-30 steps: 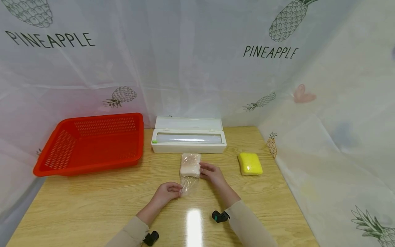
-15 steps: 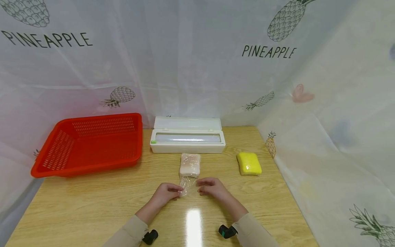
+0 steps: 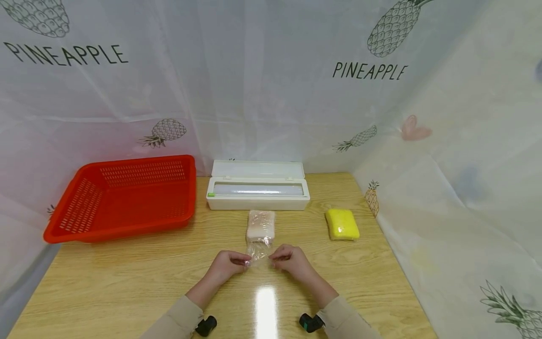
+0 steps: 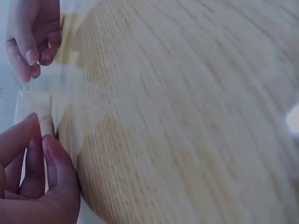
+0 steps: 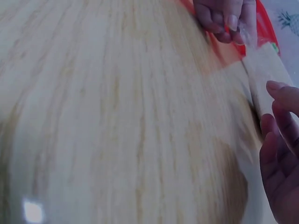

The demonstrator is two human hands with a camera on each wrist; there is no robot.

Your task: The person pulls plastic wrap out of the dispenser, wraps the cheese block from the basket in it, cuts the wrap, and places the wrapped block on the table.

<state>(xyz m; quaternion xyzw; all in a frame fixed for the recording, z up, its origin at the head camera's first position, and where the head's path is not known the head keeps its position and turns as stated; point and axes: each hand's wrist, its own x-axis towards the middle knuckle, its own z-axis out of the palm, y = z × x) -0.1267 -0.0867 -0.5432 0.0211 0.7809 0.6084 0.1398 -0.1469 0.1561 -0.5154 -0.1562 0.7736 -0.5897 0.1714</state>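
Note:
A pale pinkish-white square block point(image 3: 260, 226) lies on the table, wrapped over in clear cling film point(image 3: 259, 251). A loose flap of the film spreads from the block's near side. My left hand point(image 3: 228, 264) pinches the flap's left corner between thumb and fingers. At the flap's right corner, the thumb and fingertips of my right hand point(image 3: 293, 260) come together on the film. In the left wrist view, my right hand point(image 4: 35, 37) faces the left across the film.
Just behind the block stands a white cling film dispenser point(image 3: 259, 203) with its lid raised. A yellow square block point(image 3: 342, 224) in shiny wrap lies to the right. At the back left is a red plastic basket point(image 3: 127, 233). A printed curtain point(image 3: 262, 94) hangs behind the wooden table point(image 3: 127, 282).
My right hand has left the block's right side and come down to the film's near right corner. The bunched flap has spread out a little. My left hand keeps its pinch.

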